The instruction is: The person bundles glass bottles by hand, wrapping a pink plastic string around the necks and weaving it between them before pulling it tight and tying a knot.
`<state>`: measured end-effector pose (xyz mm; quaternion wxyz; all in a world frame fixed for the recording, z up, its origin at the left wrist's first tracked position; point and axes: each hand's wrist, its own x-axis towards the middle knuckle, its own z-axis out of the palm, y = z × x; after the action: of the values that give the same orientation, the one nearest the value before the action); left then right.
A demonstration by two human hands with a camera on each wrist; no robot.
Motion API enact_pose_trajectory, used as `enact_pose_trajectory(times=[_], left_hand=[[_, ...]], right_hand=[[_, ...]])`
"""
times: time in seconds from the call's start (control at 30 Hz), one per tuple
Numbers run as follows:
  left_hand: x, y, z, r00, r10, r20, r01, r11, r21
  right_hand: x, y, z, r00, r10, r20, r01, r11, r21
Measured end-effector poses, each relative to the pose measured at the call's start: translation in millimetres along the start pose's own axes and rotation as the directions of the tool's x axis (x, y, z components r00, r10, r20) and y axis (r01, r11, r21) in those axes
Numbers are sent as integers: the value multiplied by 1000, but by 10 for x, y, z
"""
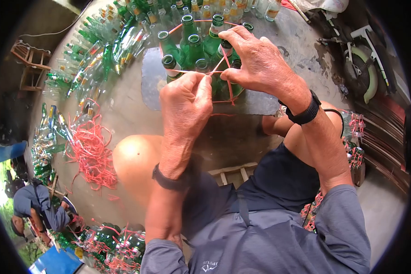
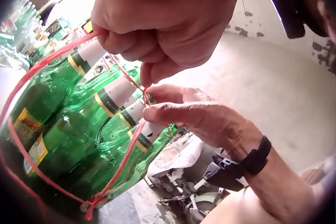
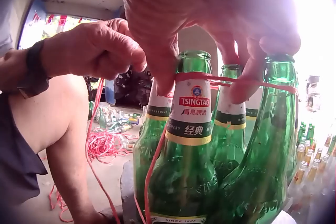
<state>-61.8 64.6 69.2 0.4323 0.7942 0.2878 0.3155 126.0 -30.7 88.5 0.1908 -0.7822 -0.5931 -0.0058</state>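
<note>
Green beer bottles [image 1: 194,48] stand upright in a tight bundle, with pink plastic twine [image 2: 122,166] around them and across their necks. My left hand [image 1: 187,100] pinches a length of the twine in front of the bottles, thumb against curled fingers. From the right, my right hand [image 1: 265,66] reaches over the bundle, its thumb and fingers curled around the crossing twine at a labelled bottle neck [image 3: 193,90]. In the left wrist view, the twine strands meet by the right thumb [image 2: 163,112]. A loose strand [image 3: 93,150] hangs from the left hand.
A flat metal sheet [image 1: 153,84] lies under the bundle. Loose bottles [image 1: 89,59] cover the floor to the left and back. A heap of pink twine [image 1: 93,153] lies left of the knee. Tied bottles [image 1: 118,246] stand lower left, near another person [image 1: 43,205].
</note>
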Motion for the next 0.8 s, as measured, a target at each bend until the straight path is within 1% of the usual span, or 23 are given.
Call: enact_pose_trajectory(times=[0.03,0.07,0.13,0.17,0.2,0.23,0.27,0.3,0.33,0.4,0.43,0.57,0.6,0.67,0.7,0.73,0.8], left_hand=[[41,24,-26,999,13,39,-15,999,43],[84,31,-46,999,18,48,-21,998,52],[183,41,-68,990,112,89,-127,973,191],[240,60,-66,983,159,95,-177,958,224],[296,84,-62,981,162,104,-183,956,230],[350,109,-62,965,225,133,-256,916,309],[403,128,-64,944,284,167,-327,864,382],[458,138,-66,940,282,193,-337,855,394],[527,156,-73,938,284,201,-343,851,398],[671,172,-103,899,329,290,-430,790,436],[755,125,-143,887,303,348,-447,754,481],[954,95,-83,880,245,407,-440,744,503],[978,95,-73,878,243,412,-441,744,502],[1045,90,-72,908,59,415,-267,845,463],[1086,35,-75,906,44,421,-250,859,447],[1133,-11,-87,905,40,423,-248,858,449],[1194,-40,-105,871,49,490,-315,820,478]], right_hand=[[-6,-2,5,1000,9,-9,-9,1000,9],[-8,-6,8,1000,3,-15,-2,1000,8],[-4,-3,19,1000,2,-28,-2,1000,15],[5,5,30,1000,-6,-25,7,1000,6],[7,16,42,1000,-14,-21,14,1000,-4],[3,25,68,1000,-7,-26,7,1000,3],[-3,32,104,996,-35,-82,37,999,24],[-4,40,123,988,-63,-139,69,997,42],[-1,46,124,988,-56,-145,63,997,48],[-3,46,130,993,-54,-107,60,997,51],[-9,41,135,993,-55,-100,61,997,52],[-23,18,122,995,-38,-91,43,998,46],[-29,20,123,995,-50,-91,51,999,15],[-37,28,110,994,-57,-92,56,998,-15],[-42,21,100,994,-55,-95,56,998,12],[-45,11,97,994,-54,-97,57,998,38],[-54,15,108,993,-60,-100,64,997,36]])
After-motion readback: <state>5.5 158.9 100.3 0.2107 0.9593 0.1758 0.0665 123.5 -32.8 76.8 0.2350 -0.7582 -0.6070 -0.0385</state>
